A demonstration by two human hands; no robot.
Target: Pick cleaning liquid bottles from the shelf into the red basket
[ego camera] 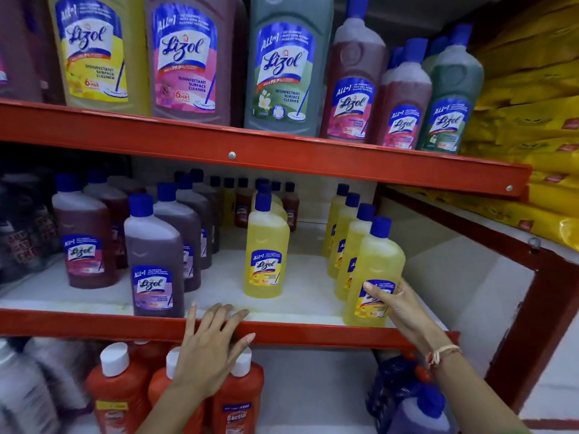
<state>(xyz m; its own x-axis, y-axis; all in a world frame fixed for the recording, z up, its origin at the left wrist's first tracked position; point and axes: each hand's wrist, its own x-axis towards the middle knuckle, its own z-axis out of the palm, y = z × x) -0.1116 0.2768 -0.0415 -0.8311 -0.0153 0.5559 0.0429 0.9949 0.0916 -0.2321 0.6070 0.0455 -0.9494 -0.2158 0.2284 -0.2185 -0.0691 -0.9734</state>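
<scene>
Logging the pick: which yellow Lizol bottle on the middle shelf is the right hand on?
The front bottle of the right-hand yellow row; the right hand wraps its label. The lone yellow bottle stands untouched.

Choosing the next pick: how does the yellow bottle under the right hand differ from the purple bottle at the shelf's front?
The yellow bottle is gripped by the right hand; the purple bottle stands untouched. Yellow liquid versus dark purple. The yellow bottle leads a right-side row; the purple bottle stands left. Both have blue caps and Lizol labels.
</scene>
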